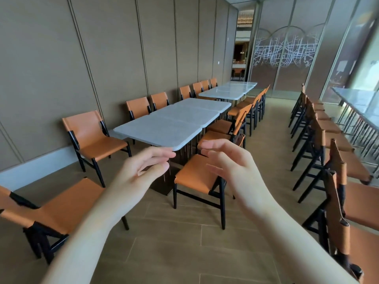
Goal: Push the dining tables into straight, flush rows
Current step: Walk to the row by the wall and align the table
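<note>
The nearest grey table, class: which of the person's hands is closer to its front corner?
Left. The left hand reaches its fingertips up to the corner of the nearest grey table; the right hand hovers further right, over an orange chair.

Both hands, left (141, 171) and right (227, 162), reach forward, fingers relaxed, holding nothing.

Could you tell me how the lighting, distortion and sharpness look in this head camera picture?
Head view: daylight enters through the windows on the right, which look washed out; wide-angle distortion bends the wall panels; the nearest table is fairly sharp, while the left hand, right hand and edge chairs are softly blurred.
</note>
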{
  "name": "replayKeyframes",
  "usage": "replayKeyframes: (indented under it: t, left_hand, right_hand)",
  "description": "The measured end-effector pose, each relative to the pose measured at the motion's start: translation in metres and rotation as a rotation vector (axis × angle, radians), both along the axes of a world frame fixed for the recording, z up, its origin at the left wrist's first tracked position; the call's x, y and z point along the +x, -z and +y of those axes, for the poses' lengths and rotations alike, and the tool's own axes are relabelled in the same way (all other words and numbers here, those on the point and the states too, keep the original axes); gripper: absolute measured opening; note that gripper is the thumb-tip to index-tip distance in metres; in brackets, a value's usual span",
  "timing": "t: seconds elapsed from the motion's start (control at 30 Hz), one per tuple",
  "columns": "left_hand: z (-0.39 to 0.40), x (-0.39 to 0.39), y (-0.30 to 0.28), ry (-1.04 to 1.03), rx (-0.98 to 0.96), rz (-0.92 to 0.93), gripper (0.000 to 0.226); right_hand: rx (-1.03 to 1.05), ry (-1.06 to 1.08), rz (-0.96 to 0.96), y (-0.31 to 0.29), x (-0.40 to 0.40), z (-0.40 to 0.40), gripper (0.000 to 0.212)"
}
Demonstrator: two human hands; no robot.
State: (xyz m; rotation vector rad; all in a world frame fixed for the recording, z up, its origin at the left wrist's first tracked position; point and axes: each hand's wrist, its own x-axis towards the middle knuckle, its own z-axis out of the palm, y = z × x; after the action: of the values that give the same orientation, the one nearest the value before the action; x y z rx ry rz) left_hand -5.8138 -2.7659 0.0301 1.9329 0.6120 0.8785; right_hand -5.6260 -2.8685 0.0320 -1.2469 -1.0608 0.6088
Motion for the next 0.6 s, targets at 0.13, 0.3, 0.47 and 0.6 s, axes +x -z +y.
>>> replayKeyframes:
  t: [0.13, 0.3, 0.47, 0.6]
  left_hand:
    - [0.05, 0.047, -0.014, 0.009, 0.016, -0.061, 0.026]
    - [0.097, 0.098, -0.009, 0.015, 0.017, -0.15, 0.025]
    - [0.142, 0.139, 0.0, 0.013, -0.017, -0.212, 0.023]
    - [0.177, 0.166, 0.01, -0.005, -0.046, -0.291, 0.023]
  right_hand:
    - [0.034, 0.031, -0.045, -0.013, 0.04, 0.049, 0.022]
    - [0.042, 0.044, -0.079, -0.012, 0.077, 0.102, 0.021]
    - [0.021, 0.064, -0.066, -0.008, 0.107, 0.142, 0.024]
    - [0.012, 0.091, -0.032, -0.003, 0.127, 0.173, 0.024]
